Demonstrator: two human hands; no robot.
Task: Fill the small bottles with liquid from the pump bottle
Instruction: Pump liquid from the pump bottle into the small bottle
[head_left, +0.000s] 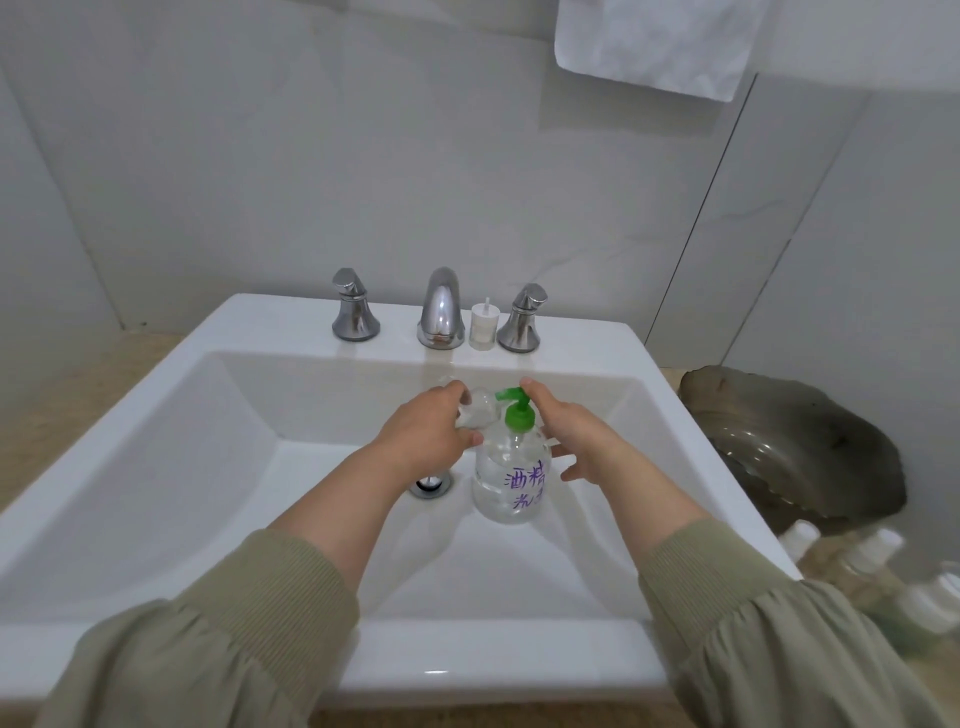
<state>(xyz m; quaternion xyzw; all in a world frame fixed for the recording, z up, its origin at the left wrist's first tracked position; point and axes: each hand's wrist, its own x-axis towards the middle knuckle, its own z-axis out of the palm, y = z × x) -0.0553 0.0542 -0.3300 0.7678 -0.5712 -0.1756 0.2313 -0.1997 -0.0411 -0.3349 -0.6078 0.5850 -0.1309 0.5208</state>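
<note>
Over the white sink basin now: the left hand is closed around a small clear bottle, holding it just under the green spout of the pump bottle. The grip looks snug, fingers wrapped round the little bottle's body; its mouth is hard to make out against the glare. The right hand sits on the far side, forefinger up on the green pump head, other fingers spread loosely and not clamped on anything. The pump bottle stands upright on the basin floor, just beside the drain, purple writing facing us. The spout points left, toward the small bottle, so the right hand presses and the left hand catches. More small bottles wait on the surface at right, blurred.
</note>
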